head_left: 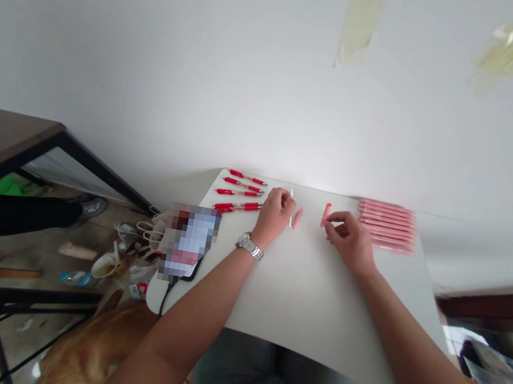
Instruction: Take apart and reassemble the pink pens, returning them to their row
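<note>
My left hand, with a metal watch on its wrist, is closed in a pinch over the table. A thin white stick like a pen refill shows at its fingertips. Just right of that, a short pink pen part lies on the table. My right hand pinches the lower end of another pink pen piece with a red-orange top. Several red pens lie in a loose column left of my left hand. Beyond my right hand is a neat row of several pink pens.
The white table stands against a wall with tape strips. A cabled phone lies at its left edge. On the floor at left are a dog, a cup and clutter, beside a dark-framed desk.
</note>
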Available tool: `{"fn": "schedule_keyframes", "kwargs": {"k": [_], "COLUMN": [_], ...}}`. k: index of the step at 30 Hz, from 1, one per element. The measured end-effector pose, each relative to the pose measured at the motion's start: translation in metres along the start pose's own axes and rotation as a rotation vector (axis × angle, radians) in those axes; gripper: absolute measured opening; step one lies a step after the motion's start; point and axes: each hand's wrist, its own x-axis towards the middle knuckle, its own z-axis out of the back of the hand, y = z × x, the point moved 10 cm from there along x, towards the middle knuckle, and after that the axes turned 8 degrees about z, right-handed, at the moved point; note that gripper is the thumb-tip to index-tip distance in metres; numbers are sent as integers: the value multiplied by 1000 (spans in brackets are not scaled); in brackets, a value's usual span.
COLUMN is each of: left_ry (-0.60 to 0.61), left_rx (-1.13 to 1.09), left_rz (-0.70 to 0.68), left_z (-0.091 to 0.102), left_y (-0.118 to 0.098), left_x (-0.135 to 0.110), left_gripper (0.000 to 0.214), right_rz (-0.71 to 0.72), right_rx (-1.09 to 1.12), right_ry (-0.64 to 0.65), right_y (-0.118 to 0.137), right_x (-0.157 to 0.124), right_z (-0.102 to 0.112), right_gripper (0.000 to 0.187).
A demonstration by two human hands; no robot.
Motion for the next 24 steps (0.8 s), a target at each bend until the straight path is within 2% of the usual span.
{"fn": "schedule_keyframes", "kwargs": {"k": [5,11,15,19,24], "left_ry": [105,159,164,165,146], "left_rx": [-321,-638,-730,-729,-734], "left_rz": [174,211,219,209,181], "left_z": [-8,-14,-15,-13,-6], "left_y": [18,13,11,7,2], "left_x": [5,5,3,2,2], "left_gripper": [13,23,28,39,34], "right_rz": [31,63,80,154,243], "right_rx": [-35,-45,-53,-64,-140], "right_ry": [1,7,7,5,18], "right_y": [-1,1,6,13,23], "right_x": [1,1,2,2,2], "right_z": [-1,-2,-2,-2,-3], "right_gripper": [32,29,28,27,21]}}
